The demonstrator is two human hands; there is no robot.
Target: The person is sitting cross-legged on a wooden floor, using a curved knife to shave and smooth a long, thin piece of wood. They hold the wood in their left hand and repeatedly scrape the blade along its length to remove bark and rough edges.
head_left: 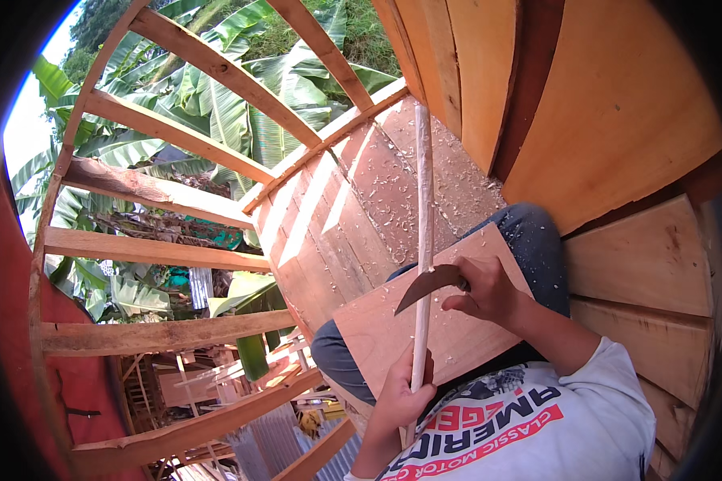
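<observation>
My left hand (405, 393) grips the lower end of a long, thin, pale wooden stick (423, 208) that runs upward across the view. In my right hand (485, 293) is a curved knife with a dark blade (425, 287), and the blade lies against the stick at about mid-length. A flat wooden board (457, 329) rests across my lap under both hands, with a few pale shavings on it. My legs in blue jeans (529, 236) are folded beneath the board.
I sit on a raised plank floor (361, 200) strewn with wood shavings. A railing of wooden slats (156, 192) runs along the left, with banana leaves and roofs far below. Wooden plank walls (618, 120) close in on the right.
</observation>
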